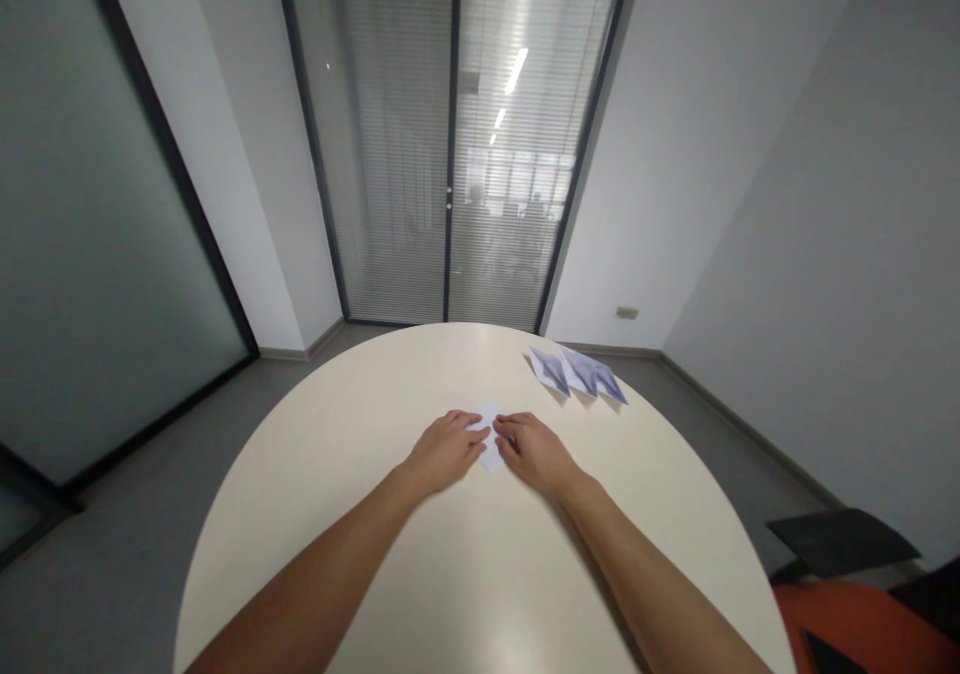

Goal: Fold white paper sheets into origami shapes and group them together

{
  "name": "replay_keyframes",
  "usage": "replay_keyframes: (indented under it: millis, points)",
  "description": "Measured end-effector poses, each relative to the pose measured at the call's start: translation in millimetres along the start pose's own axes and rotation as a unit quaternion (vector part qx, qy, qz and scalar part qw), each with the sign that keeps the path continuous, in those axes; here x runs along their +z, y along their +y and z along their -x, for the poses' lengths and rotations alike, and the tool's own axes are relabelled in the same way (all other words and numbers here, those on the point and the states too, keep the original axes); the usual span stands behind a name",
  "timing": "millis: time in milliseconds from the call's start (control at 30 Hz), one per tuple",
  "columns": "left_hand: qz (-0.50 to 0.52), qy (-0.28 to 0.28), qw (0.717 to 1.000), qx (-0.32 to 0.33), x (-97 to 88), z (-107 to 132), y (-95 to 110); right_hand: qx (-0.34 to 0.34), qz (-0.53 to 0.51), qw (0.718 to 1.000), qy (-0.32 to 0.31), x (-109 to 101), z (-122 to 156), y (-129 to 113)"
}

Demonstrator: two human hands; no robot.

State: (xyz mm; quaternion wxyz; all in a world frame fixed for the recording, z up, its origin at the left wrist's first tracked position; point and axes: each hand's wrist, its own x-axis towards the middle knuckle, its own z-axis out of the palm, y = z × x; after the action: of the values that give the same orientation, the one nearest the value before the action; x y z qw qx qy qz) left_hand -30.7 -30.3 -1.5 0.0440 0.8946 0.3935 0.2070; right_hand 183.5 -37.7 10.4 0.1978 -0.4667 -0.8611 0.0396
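A small folded piece of white paper [489, 437] lies in the middle of a round cream table [360, 424]. My left hand [447, 449] rests on its left side, fingers curled down and pressing on the paper. My right hand [534, 449] covers its right side in the same way, fingertips bent onto the sheet. Both hands meet over the paper, so most of it is hidden. Only its top corner and a lower tip show between the hands.
Two or three folded white paper shapes [576, 372] lie side by side at the far right of the table. A black and orange chair [862, 594] stands at the lower right. Glass doors with blinds [450, 144] are beyond the table.
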Motion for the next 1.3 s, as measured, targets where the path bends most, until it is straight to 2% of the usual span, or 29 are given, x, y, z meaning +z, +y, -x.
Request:
replay_keyframes:
  millis: [267,433,567,733,933,1300]
  points:
    - [0.009,0.031,0.997,-0.066,4.9,-2,-8,0.002,0.015,1.0,-0.015,6,7,-1]
    - [0.05,0.068,0.996,-0.031,0.3,-2,-8,0.006,0.022,1.0,-0.016,10,6,3]
    - [0.081,0.022,0.996,0.031,-1.9,3,-9,-0.013,0.01,1.0,-0.009,9,5,9]
    - [0.066,-0.006,0.997,0.041,-4.2,4,-12,-0.079,-0.016,0.997,-0.019,2,8,15]
    - [0.056,-0.016,0.997,0.052,-8.0,2,-12,-0.081,-0.016,0.995,-0.05,-3,14,16]
    - [0.063,-0.011,0.996,0.06,-11.4,2,-9,-0.1,-0.051,0.993,-0.026,-11,14,13]
